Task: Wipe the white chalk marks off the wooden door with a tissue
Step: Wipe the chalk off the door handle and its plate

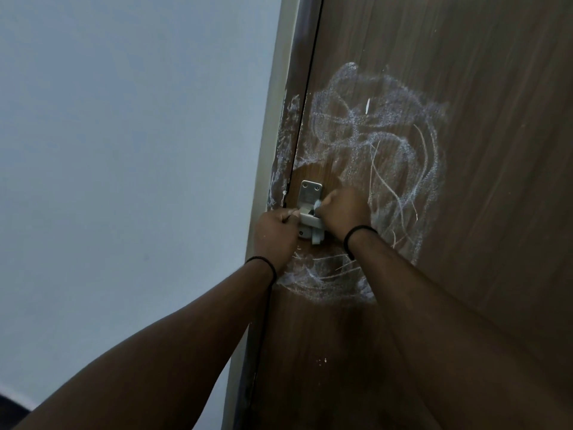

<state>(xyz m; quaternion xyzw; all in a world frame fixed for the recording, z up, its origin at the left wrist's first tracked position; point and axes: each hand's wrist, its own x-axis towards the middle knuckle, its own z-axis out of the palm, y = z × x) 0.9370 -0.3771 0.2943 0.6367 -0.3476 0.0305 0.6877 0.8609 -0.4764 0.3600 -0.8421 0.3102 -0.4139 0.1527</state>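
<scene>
Both hands at metal latch [310,212] on door's [465,212] left edge. Left hand [274,234] clenched on latch; right hand [342,212] grasps tissue [317,206] against it. Chalk marks [387,135] above and below.

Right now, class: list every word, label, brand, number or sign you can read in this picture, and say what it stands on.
None can be read.
Chalk marks on the wooden door: loose scribbles, no letters.
Metal latch: any stamp is too small to make out.

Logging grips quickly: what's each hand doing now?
Left hand: fingers curled at the latch, grip unclear.
Right hand: holds the tissue.
</scene>
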